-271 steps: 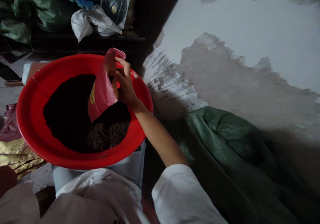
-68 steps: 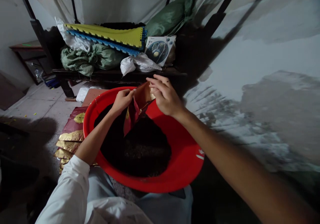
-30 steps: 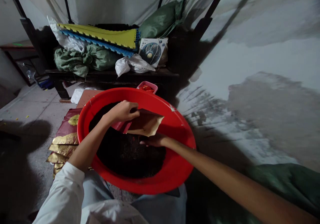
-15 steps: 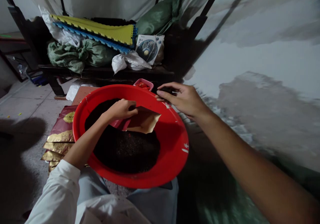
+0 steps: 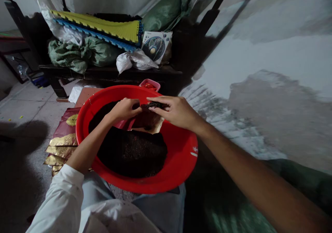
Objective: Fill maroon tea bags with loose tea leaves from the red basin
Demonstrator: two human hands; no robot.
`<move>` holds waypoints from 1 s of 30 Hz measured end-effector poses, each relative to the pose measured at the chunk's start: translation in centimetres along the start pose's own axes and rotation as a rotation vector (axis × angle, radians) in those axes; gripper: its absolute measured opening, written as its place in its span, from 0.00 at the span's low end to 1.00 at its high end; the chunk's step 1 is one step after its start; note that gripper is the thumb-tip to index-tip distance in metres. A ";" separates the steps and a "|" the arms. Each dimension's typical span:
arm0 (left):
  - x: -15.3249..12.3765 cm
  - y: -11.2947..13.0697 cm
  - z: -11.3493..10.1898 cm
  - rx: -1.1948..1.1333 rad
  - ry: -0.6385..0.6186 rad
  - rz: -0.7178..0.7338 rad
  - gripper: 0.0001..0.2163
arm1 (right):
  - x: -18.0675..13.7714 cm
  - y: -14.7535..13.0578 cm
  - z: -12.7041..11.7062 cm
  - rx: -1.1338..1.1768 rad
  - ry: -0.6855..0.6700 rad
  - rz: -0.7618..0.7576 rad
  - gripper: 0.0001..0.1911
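A red plastic basin (image 5: 178, 162) holds a heap of dark, loose, crumbly material (image 5: 135, 153). Over it, my left hand (image 5: 126, 109) is closed on the rim of an opened maroon pouch (image 5: 124, 124) with a tan inner side, tilted with its mouth to the right. My right hand (image 5: 176, 111) has reached that mouth, its fingers closed around a clump of dark, leafy-looking material (image 5: 155, 105). Some dark bits show inside the pouch. The pouch's lower end is partly hidden behind my left hand.
Several maroon and gold pouches (image 5: 63, 139) lie stacked left of the basin. A small pink tub (image 5: 150, 84) with red contents sits behind it. Beyond, a dark wooden bench (image 5: 116, 74) bears sacks, foam mats (image 5: 103, 27) and a box fan (image 5: 155, 47). A wall rises on the right.
My right hand has moved left and slightly down from the basin's far right rim to the pouch's mouth, still holding the dark clump. My left hand keeps its hold on the pouch.
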State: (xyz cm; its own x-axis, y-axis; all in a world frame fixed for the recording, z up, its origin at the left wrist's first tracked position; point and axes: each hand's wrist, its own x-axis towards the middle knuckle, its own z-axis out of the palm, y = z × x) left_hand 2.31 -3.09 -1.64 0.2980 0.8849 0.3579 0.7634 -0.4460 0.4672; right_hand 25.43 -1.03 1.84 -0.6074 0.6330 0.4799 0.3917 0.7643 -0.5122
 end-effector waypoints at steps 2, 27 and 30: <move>-0.1 0.1 -0.1 0.015 -0.002 -0.017 0.10 | -0.3 0.0 -0.2 -0.029 -0.017 0.001 0.19; 0.6 -1.7 -0.2 -0.251 0.526 0.045 0.16 | -3.2 1.6 0.0 -0.528 -0.115 -0.386 0.06; 0.6 -1.7 -0.5 -0.230 0.517 0.080 0.11 | -2.7 2.2 0.2 -0.617 -0.021 -0.416 0.06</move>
State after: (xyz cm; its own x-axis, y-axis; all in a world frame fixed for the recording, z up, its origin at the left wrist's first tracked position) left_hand 0.93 -1.84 -1.80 -0.0139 0.6921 0.7217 0.5883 -0.5780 0.5655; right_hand 27.80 -1.07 -0.71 -0.8008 0.2783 0.5303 0.4398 0.8743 0.2052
